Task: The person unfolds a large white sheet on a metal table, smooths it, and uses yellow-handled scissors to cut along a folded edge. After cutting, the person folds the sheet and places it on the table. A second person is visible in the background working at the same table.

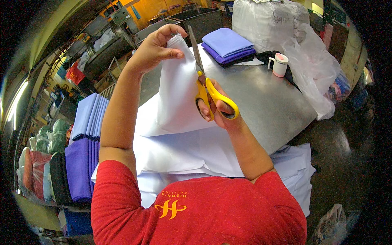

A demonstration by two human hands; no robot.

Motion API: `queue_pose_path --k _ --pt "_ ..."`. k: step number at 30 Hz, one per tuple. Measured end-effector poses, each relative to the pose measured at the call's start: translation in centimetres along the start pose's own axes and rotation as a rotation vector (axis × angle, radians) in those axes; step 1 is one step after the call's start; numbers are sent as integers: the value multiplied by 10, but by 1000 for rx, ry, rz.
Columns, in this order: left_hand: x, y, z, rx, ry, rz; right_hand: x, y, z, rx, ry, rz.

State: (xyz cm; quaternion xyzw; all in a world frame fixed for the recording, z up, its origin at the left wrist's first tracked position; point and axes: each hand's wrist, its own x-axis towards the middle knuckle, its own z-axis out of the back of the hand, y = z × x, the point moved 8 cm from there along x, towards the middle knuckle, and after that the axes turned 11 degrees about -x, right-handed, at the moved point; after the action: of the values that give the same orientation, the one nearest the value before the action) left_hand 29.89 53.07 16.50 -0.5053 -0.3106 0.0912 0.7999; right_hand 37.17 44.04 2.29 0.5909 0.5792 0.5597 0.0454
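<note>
My left hand [159, 51] pinches the top corner of a white cloth [175, 90], lifted so it hangs down onto more white fabric [179, 153] on the metal table [265, 112]. The raised corner's edge looks frayed or serrated. My right hand [218, 110] grips yellow-handled scissors [208, 94], with fingers through the loops and the blades pointing up beside the cloth's right edge, near the raised corner. Whether the blades touch the cloth I cannot tell.
Folded light-blue and purple cloths [226, 45] lie at the back beside a white mug [279, 65] and plastic-wrapped bundles [269, 22]. Folded cloth stacks [83, 159] and bagged fabrics [38, 171] line the left. A person in red [75, 75] is farther off at left.
</note>
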Motion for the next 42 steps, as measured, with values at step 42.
queue_pose_path --k 42 --pt "13 57 26 277 102 223 -2 32 55 -119 -181 40"
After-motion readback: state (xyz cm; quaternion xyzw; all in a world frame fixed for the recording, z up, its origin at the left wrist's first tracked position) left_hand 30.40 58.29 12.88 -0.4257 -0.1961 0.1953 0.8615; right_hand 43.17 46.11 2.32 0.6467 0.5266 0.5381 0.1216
